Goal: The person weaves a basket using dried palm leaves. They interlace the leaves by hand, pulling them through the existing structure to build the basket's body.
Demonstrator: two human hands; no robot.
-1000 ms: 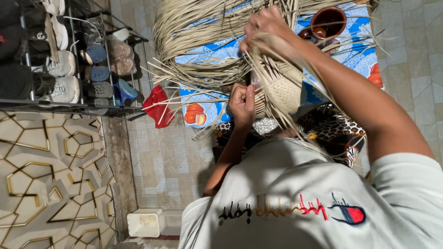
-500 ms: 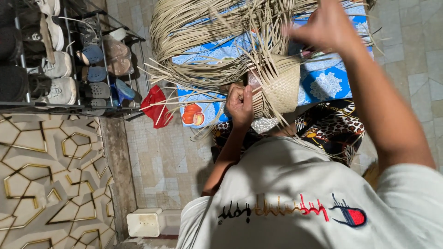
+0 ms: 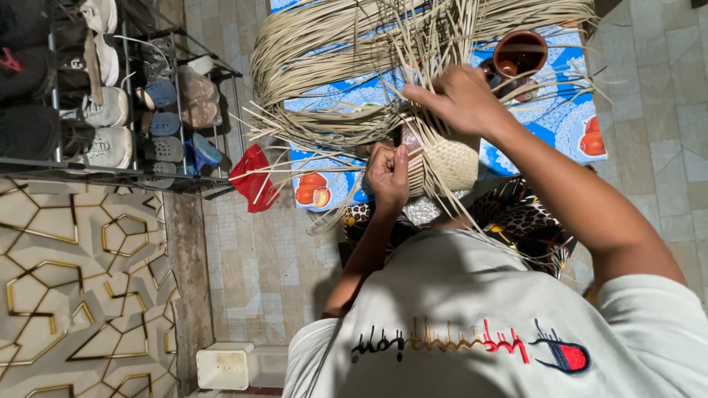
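Tiled floor [image 3: 265, 273], shoe rack [image 3: 110, 110] far left of the hands. Left hand [image 3: 387, 173] is clenched on the woven basket [image 3: 450, 158] rim; right hand [image 3: 461, 96], just above, pinches what looks like a loose straw strand [image 3: 424, 66], beneath the straw bundle [image 3: 332, 44].

Reed bundle [image 3: 354, 51] cut off at top; basket [image 3: 446, 158] partly behind hands
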